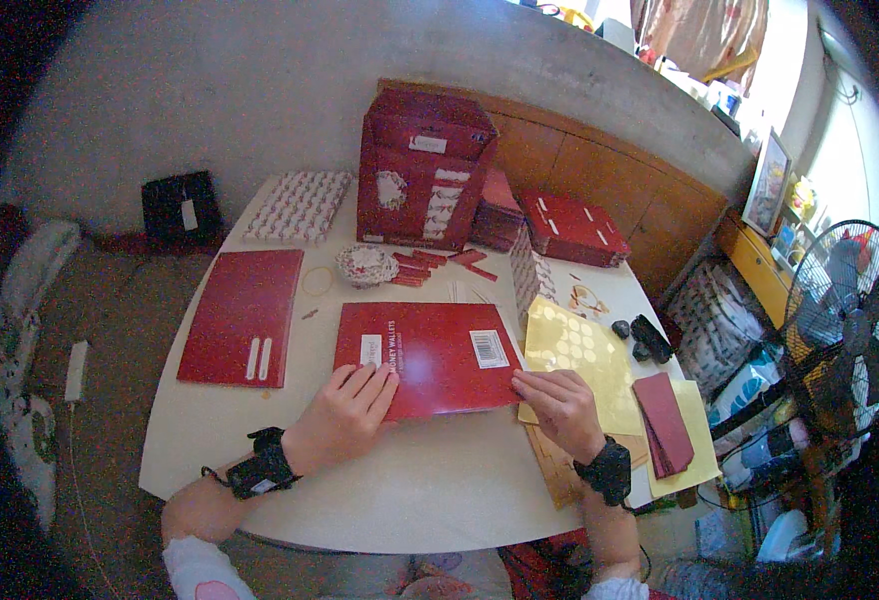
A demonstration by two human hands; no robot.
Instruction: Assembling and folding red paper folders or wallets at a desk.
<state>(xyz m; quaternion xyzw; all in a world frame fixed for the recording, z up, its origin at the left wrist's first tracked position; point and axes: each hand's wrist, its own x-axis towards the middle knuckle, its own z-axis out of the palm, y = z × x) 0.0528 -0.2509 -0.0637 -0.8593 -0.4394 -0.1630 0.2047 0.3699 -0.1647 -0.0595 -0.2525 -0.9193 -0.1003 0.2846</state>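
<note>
In front of me a flat red cardboard packet (430, 375), printed, with a white barcode label near its right side, is held slightly tilted over the white table. My left hand (345, 415) grips its near left edge, fingers on top and thumb hidden. At the near right corner my right hand (565, 405) pinches the packet between thumb and fingers. Close beside the right hand lies a yellow sheet of round stickers (570, 345). Another red packet (240, 315), with two white strips on it, rests flat to the left.
Behind stand a tall red box (425, 170) and a stack of red packets (575, 228). A patterned stack (300, 207) sits at far left, near a round basket (367, 266) and small red pieces (425, 262). Dark red slips (665, 425) lie right; a fan (850, 310) stands beyond.
</note>
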